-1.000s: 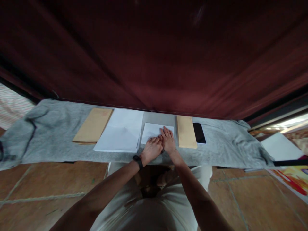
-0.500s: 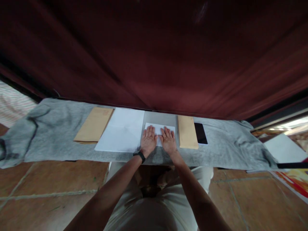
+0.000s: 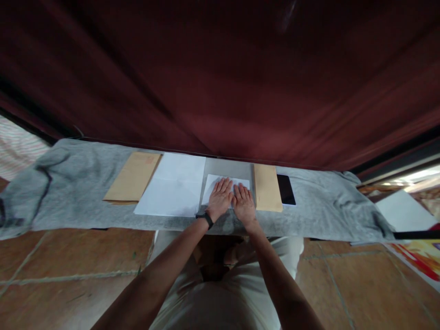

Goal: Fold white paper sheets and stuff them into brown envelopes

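Note:
A small white folded sheet of paper (image 3: pixel 212 182) lies flat on a grey board in front of me. My left hand (image 3: pixel 221 197) rests palm down on its middle, fingers stretched out, a dark band round the wrist. Close beside it, my right hand (image 3: pixel 244 204) lies flat on the right part of the paper, fingers extended. Both hands cover much of the sheet. Left of them is a stack of large white paper (image 3: pixel 175 183). A brown envelope (image 3: pixel 268 188) lies just to the right of my right hand.
Further left is a pile of brown envelopes (image 3: pixel 133 176). A black-screened phone or tablet (image 3: pixel 286 189) sits right of the single envelope. A grey cloth (image 3: pixel 319 201) covers the narrow surface, with a dark red cloth-like panel (image 3: pixel 220 91) rising behind it.
My left hand has slid right across the paper, closer to my right hand, baring the sheet's left part. My right hand has shifted slightly right and towards me.

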A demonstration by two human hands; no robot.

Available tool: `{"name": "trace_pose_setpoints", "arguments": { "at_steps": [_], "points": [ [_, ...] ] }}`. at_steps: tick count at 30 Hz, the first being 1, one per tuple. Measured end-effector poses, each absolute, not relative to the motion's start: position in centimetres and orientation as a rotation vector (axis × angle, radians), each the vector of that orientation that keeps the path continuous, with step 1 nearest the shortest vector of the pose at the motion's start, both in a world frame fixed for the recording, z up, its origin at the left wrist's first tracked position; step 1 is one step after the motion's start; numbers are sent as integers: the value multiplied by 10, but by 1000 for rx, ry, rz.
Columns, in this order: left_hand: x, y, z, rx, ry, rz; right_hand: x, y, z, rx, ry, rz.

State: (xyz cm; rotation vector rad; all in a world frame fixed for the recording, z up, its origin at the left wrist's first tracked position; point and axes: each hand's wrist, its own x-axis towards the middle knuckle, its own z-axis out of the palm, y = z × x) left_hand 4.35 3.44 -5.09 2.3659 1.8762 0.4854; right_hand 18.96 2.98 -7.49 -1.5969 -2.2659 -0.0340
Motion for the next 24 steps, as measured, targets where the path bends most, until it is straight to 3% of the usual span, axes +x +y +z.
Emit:
{"name": "trace_pose_setpoints", "arguments": {
  "at_steps": [12, 18, 24],
  "points": [
    [29, 44, -61, 2244, 1988, 439, 179, 39, -63, -1676, -2219, 108],
    [27, 41, -55, 2286, 1938, 357, 150, 54, -62, -1450, -2274, 248],
    [28, 41, -56, 2261, 1974, 347, 154, 48, -72, -1531, -2279, 153]
  ]
}}
